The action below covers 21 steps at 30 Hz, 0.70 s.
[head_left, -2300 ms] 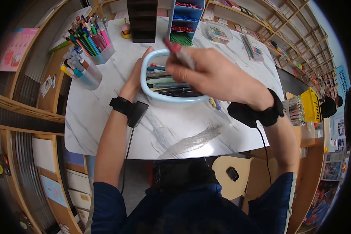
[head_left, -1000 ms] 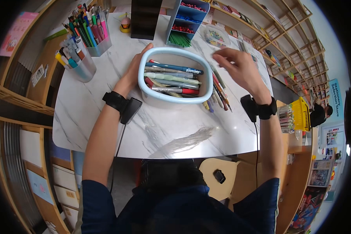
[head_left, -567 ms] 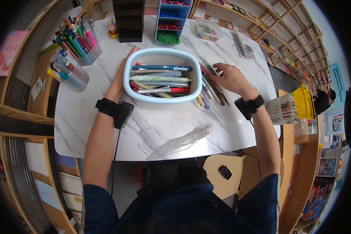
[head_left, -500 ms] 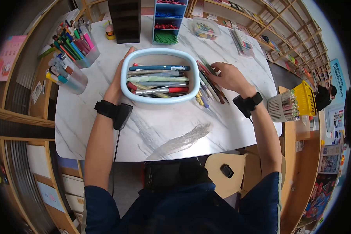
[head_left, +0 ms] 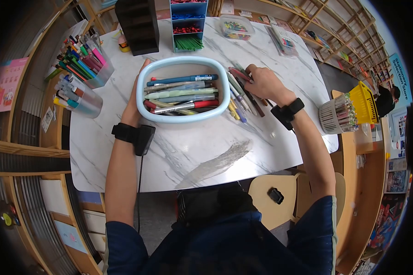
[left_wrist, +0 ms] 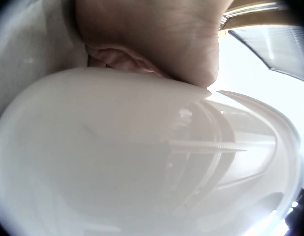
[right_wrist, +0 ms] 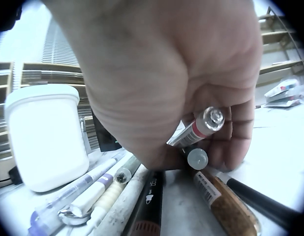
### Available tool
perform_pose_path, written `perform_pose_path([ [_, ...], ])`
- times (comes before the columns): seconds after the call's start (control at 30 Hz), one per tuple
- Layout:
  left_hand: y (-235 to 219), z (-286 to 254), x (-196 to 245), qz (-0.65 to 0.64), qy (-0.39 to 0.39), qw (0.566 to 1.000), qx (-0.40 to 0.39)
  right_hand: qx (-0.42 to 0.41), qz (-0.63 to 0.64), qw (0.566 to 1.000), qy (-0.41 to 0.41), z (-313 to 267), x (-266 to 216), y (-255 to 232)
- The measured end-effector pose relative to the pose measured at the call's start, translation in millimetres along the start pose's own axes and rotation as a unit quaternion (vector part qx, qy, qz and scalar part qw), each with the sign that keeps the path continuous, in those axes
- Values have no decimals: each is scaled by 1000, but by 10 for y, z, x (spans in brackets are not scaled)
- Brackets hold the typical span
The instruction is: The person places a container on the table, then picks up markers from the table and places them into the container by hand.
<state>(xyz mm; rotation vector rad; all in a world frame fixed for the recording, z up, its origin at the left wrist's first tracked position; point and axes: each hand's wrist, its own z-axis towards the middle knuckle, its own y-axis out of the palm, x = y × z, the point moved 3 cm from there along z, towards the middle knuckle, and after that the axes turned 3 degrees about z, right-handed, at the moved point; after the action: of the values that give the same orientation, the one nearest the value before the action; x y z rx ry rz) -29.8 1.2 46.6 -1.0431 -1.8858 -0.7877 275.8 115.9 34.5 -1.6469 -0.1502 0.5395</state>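
A white bin with a light-blue rim (head_left: 184, 118) holds several pens and markers (head_left: 183, 95). Against its left side lies my left hand (head_left: 134, 98), fingers reaching along the wall; the left wrist view shows the hand (left_wrist: 157, 39) touching the glossy wall (left_wrist: 117, 147), fingertips hidden. Right of the bin, my right hand (head_left: 267, 85) is over a loose row of pens (head_left: 237, 98). In the right wrist view that hand (right_wrist: 166, 73) pinches a silver pen with a red band (right_wrist: 198, 129) between thumb and curled fingers, above other pens (right_wrist: 147, 206).
Two pen cups (head_left: 85, 103) (head_left: 102, 75) stand at the left. Behind the bin are a black rack (head_left: 140, 32) and a blue compartment rack (head_left: 173, 34). A clear box (head_left: 236, 30) and pen packs (head_left: 284, 43) lie at the back right; a white basket (head_left: 330, 120) stands at the right edge.
The red-and-grey marker earlier in my right hand lies in the bin. That hand moved right to the loose pens and closed on one. My left hand stays at the bin; the view has shifted.
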Motion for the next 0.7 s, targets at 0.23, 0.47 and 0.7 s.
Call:
perform_pose_path([
  [0.23, 104, -114, 91, -86, -88, 991, 51, 17, 26, 999, -9, -40, 54, 78],
  [0.47, -137, 428, -251, -67, 34, 991, -111, 77, 122, 989, -10, -77, 142, 59],
  [0.7, -82, 497, -236, -104, 62, 976, -182, 75, 468, 878, 65, -112, 195, 3],
])
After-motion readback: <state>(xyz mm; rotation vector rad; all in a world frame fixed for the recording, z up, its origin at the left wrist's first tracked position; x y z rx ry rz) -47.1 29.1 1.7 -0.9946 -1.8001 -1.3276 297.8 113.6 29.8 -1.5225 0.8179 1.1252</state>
